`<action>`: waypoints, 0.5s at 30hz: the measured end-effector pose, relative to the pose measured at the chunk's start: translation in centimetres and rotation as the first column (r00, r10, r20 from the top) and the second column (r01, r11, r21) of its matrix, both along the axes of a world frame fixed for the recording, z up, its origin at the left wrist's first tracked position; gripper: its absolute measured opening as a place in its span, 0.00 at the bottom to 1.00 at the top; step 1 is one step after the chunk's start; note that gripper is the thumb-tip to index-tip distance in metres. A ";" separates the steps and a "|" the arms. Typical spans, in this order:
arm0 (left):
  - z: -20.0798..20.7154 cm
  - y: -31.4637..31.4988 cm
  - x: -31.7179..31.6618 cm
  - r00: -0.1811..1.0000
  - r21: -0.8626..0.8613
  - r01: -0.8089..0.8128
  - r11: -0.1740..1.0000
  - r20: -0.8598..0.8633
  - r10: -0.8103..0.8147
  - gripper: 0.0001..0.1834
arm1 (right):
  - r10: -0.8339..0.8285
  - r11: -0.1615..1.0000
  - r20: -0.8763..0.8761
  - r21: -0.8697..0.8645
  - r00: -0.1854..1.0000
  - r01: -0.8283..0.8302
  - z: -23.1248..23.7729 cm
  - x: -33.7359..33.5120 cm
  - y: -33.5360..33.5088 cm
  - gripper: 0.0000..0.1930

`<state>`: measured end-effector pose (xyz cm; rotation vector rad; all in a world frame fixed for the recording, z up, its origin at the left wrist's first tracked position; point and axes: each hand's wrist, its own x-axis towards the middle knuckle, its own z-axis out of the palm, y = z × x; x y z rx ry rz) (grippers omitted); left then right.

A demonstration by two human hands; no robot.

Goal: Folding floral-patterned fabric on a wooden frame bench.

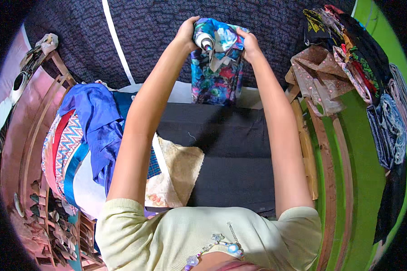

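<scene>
Both arms reach far forward, and a floral cloth [216,81] in blue, purple and pink hangs between my hands. Its upper part is folded or bunched, with a pale underside curling out. My left hand [187,34] grips the cloth's upper left edge, fingers partly behind it. On the opposite side my right hand [250,46] is closed on the upper right edge, thumb on top. The cloth's lower end hangs down to the far edge of a black cloth-covered surface [235,167].
To the left lies a pile with a blue-purple cloth [95,122] and patterned fabrics. A cream cloth with frayed edges [181,167] rests by my left arm. Clothes, including a brown patterned cloth [321,74] and blue denim [389,131], hang at right beside wooden rails [323,171].
</scene>
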<state>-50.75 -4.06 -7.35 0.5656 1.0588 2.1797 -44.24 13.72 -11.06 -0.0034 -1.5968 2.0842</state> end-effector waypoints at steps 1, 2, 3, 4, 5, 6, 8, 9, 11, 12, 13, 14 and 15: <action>0.3 -0.4 0.3 1.000 0.002 0.016 1.000 -0.022 -0.016 0.16 | -0.004 1.000 -0.053 0.009 0.999 0.005 0.3 0.4 -0.2 0.11; 0.6 -1.1 1.1 0.997 0.023 -0.012 1.000 -0.072 0.014 0.15 | -0.006 1.000 -0.053 0.008 0.999 0.007 0.8 1.4 -0.8 0.11; 0.5 -1.9 1.7 0.995 0.036 -0.030 0.999 -0.097 0.034 0.15 | -0.024 0.999 -0.048 0.027 0.999 0.025 1.3 2.6 -2.0 0.11; 0.2 -2.9 2.3 0.991 0.048 -0.048 0.998 -0.120 0.053 0.15 | -0.042 0.998 -0.042 0.045 0.998 0.044 1.4 3.5 -2.9 0.11; -0.1 -3.7 4.1 0.990 0.048 -0.008 0.999 -0.141 0.015 0.16 | -0.018 0.999 -0.070 0.045 0.997 0.021 1.2 4.7 -2.6 0.11; -1.1 -5.3 5.8 0.987 0.032 -0.038 0.999 -0.152 0.042 0.16 | -0.039 0.997 -0.092 0.061 0.995 0.045 0.8 6.1 -3.9 0.10; -4.6 -7.8 8.9 0.976 0.072 -0.082 0.994 -0.195 0.095 0.17 | 0.053 0.995 -0.008 0.082 0.999 -0.052 -0.9 10.4 -5.8 0.10; -5.6 -9.9 12.5 0.992 -0.009 -0.114 0.993 -0.060 0.113 0.15 | 0.052 0.993 0.076 0.097 0.996 -0.060 -2.1 13.0 -7.5 0.10; -10.8 -14.1 15.6 0.996 -0.153 -0.060 0.986 -0.069 0.050 0.20 | 0.093 0.992 0.207 0.066 0.974 -0.109 -5.6 18.4 -10.8 0.10; -12.7 -15.5 17.6 0.997 -0.185 0.011 0.983 -0.072 -0.025 0.20 | 0.124 0.991 0.257 0.017 0.959 -0.132 -8.3 20.8 -11.4 0.09; -14.8 -16.9 19.7 0.999 -0.231 -0.041 0.972 -0.028 0.035 0.21 | 0.157 0.987 0.303 -0.016 0.940 -0.160 -11.5 22.7 -12.4 0.10; -16.3 -18.0 21.4 0.997 -0.365 -0.002 0.931 0.066 0.029 0.21 | 0.185 0.983 0.346 -0.046 0.920 -0.180 -14.5 24.4 -13.0 0.11; -19.6 -19.3 22.1 0.995 -0.392 0.053 0.919 0.098 -0.015 0.20 | 0.238 0.971 0.415 -0.089 0.878 -0.221 -16.9 25.8 -14.0 0.13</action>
